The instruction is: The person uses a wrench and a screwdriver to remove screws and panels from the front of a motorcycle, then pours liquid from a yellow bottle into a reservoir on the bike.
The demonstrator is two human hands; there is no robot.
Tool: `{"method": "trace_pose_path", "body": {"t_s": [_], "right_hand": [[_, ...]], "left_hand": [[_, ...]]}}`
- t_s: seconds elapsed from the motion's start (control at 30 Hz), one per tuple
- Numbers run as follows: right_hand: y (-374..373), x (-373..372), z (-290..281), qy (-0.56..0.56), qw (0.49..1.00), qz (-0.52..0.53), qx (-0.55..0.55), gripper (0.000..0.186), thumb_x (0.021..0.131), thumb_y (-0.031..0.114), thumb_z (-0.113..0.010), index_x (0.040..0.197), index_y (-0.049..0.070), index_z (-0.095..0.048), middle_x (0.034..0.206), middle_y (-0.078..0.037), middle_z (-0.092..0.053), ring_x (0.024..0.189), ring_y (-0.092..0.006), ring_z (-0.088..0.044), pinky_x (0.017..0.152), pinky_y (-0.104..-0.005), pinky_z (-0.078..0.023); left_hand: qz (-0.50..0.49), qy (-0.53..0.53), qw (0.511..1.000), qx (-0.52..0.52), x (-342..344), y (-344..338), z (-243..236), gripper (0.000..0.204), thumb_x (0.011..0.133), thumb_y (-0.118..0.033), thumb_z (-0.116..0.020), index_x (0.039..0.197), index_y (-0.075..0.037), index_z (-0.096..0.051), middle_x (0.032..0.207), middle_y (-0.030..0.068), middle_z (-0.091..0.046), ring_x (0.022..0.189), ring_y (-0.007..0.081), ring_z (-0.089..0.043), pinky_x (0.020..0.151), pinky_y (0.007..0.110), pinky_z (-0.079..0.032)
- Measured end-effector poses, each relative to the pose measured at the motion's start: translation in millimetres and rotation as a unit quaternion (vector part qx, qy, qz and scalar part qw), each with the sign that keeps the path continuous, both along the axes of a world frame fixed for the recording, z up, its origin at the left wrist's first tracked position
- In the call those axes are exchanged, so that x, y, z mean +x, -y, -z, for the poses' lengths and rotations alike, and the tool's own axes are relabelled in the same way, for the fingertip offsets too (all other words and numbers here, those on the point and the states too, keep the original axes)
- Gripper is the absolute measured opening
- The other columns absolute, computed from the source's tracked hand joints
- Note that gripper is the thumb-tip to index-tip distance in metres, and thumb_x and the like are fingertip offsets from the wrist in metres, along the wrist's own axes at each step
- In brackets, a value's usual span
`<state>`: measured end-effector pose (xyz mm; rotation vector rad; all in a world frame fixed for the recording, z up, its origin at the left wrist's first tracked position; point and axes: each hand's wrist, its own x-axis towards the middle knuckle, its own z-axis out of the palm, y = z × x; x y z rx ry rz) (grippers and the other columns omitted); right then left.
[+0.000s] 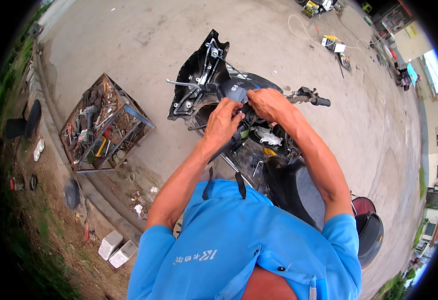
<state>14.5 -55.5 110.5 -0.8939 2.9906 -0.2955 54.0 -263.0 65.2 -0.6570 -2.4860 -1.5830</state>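
Both my hands work at the steering area of a partly stripped scooter (249, 82). My left hand (222, 120) has its thumb and fingers pinched together by dark parts and thin wires; what they hold is too small to make out. Close to its right, my right hand (268, 105) is curled downward with its fingers closed, and its fingertips are hidden behind the hand. The black front panel (199, 75) with its metal bracket stands beyond my left hand. A handlebar grip (321, 101) sticks out to the right. Below my hands a white crumpled item (268, 136) lies among exposed parts.
A metal-framed tool cart (104, 125) full of tools stands at the left. The black seat (296, 187) is in front of me. Two pale blocks (116, 248) lie lower left beside a kerb. A yellow-and-white box (334, 44) with a cable sits at the far right.
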Motion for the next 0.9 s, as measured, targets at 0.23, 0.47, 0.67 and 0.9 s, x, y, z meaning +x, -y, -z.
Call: {"method": "trace_pose_path", "body": {"t_s": [0.23,0.47,0.67,0.9], "right_hand": [[6.0,-8.6,-2.2,0.071,0.996,0.038,0.044,0.022,0.100,0.025,-0.065,0.098,0.003,-0.066,0.072,-0.024,-0.069,0.077,-0.0476,-0.072,0.076,-0.0549,-0.058],[2.7,9.7,-12.6,0.089,0.990,0.089,-0.071,0.036,0.091,0.033,-0.079,0.114,0.005,-0.071,0.124,-0.016,-0.068,0.121,-0.0373,-0.063,0.099,-0.0483,-0.053],[13.5,-10.8,-18.5,0.199,0.973,0.113,-0.006,0.048,0.088,0.039,-0.082,0.125,0.009,-0.073,0.136,-0.013,-0.066,0.133,-0.0348,-0.058,0.108,-0.0505,-0.049],[19.1,-19.0,-19.4,0.198,0.976,0.091,0.020,0.046,0.087,0.035,-0.082,0.121,0.005,-0.074,0.129,-0.016,-0.068,0.128,-0.0369,-0.061,0.108,-0.0461,-0.049]], "left_hand": [[0.019,-0.043,0.998,-0.029,-1.8,6.9,10.9,0.025,0.091,-0.004,-0.073,0.116,0.000,-0.071,0.115,0.0166,-0.066,0.109,0.0330,-0.066,0.093,0.042,-0.052],[-0.062,0.033,0.936,-0.346,66.6,50.0,-26.1,0.110,0.076,-0.054,-0.087,0.153,0.009,-0.041,0.155,0.0282,-0.047,0.148,0.0428,-0.040,0.125,0.056,-0.028],[-0.130,0.020,0.901,-0.414,76.1,52.9,-20.2,0.103,0.068,-0.049,-0.092,0.143,0.008,-0.052,0.140,0.0292,-0.059,0.141,0.0417,-0.049,0.124,0.059,-0.028],[-0.043,0.091,0.926,-0.365,81.5,56.6,-6.4,0.076,0.067,-0.036,-0.092,0.125,0.005,-0.063,0.119,0.0227,-0.070,0.125,0.0376,-0.061,0.120,0.058,-0.035]]}}
